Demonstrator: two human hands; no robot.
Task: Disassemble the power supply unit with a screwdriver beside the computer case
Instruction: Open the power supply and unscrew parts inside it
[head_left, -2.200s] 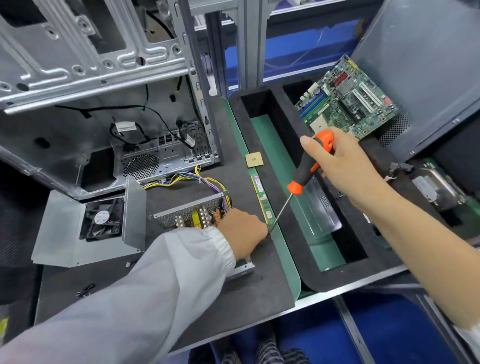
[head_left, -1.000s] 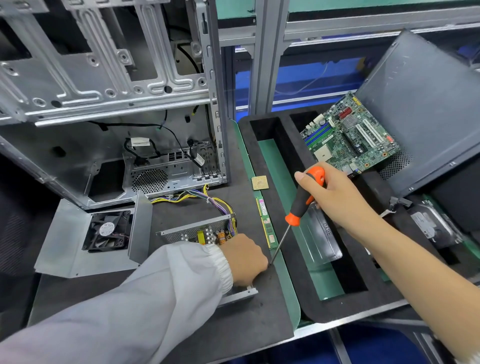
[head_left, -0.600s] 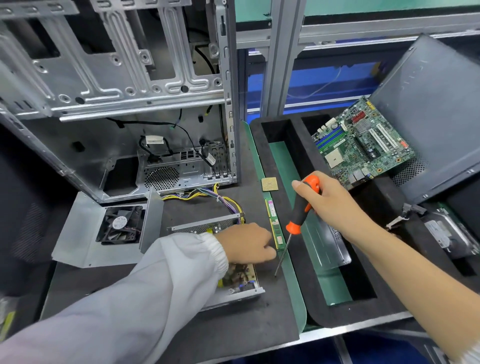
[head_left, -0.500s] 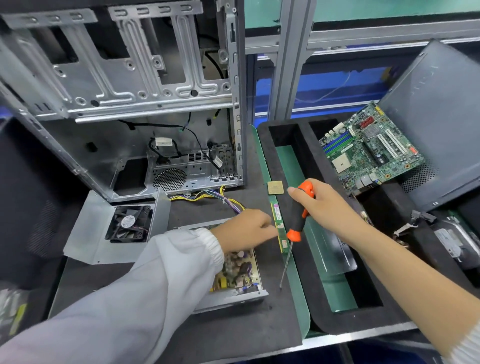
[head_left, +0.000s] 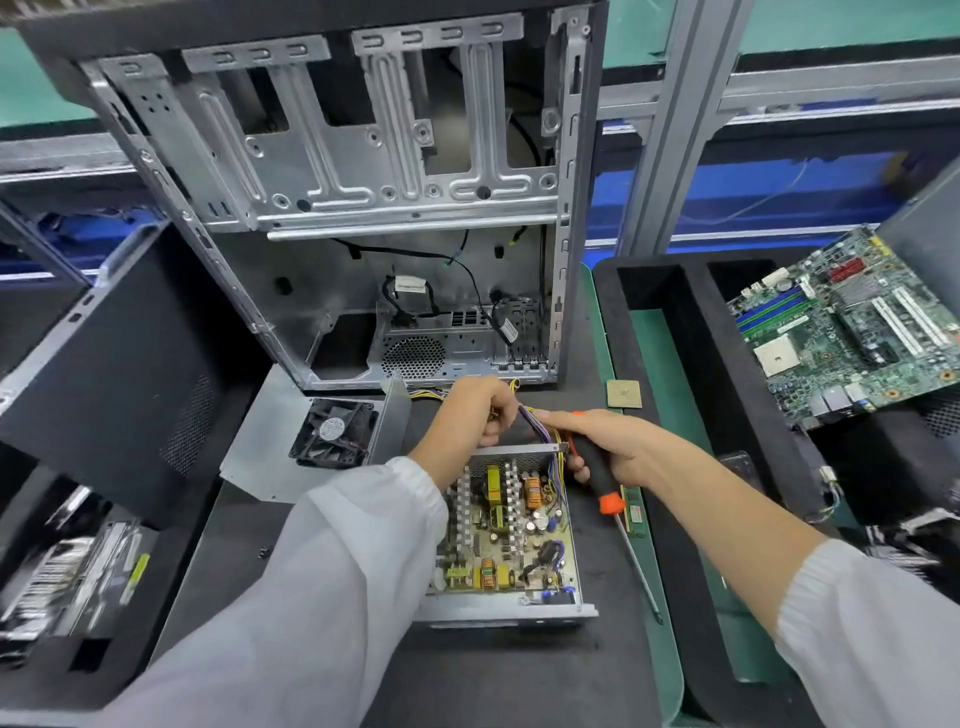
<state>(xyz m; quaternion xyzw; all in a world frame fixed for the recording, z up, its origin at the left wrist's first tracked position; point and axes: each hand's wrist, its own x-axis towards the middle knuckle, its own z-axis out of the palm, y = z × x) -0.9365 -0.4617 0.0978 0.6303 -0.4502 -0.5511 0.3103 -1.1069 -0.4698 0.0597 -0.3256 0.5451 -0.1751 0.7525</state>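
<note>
The opened power supply unit (head_left: 511, 540) lies on the dark mat with its circuit board bare, in front of the stripped computer case (head_left: 374, 208). Its removed metal cover with the black fan (head_left: 335, 434) lies to the left. My left hand (head_left: 467, 415) grips the bundle of coloured wires (head_left: 535, 421) at the unit's far edge. My right hand (head_left: 608, 447) holds the black and orange screwdriver (head_left: 610, 499), shaft pointing toward me, and its fingertips reach the same wire bundle.
A CPU chip (head_left: 624, 393) and a RAM stick (head_left: 635, 512) lie on the mat right of the unit. A black foam tray (head_left: 696, 395) on the right carries a green motherboard (head_left: 852, 322). A dark side panel (head_left: 109, 374) leans at left.
Both hands moved from the unit's right side up to the wire bundle at its far edge. The screwdriver swung down, its tip now pointing toward me. The camera moved closer.
</note>
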